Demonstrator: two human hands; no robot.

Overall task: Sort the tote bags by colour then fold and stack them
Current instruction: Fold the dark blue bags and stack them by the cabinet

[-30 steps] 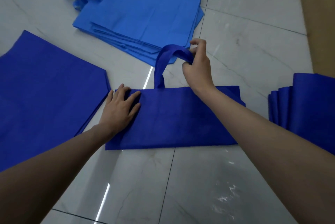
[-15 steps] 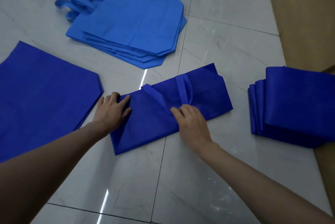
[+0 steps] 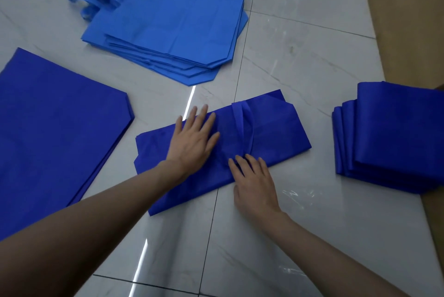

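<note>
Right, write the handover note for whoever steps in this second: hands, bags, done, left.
Left hand: flat, pressing the half-folded dark blue bag on the floor.
Right hand: fingers straight, resting on that bag's near edge below its handle, which lies across the bag.
Bags: unfolded dark blue pile on the left; folded dark blue stack on the right; light blue pile at the far side, unfolded.
Done: colours sorted; several dark blue bags folded.
Left: finish this fold, add it to the right stack, then fold both remaining piles.
</note>
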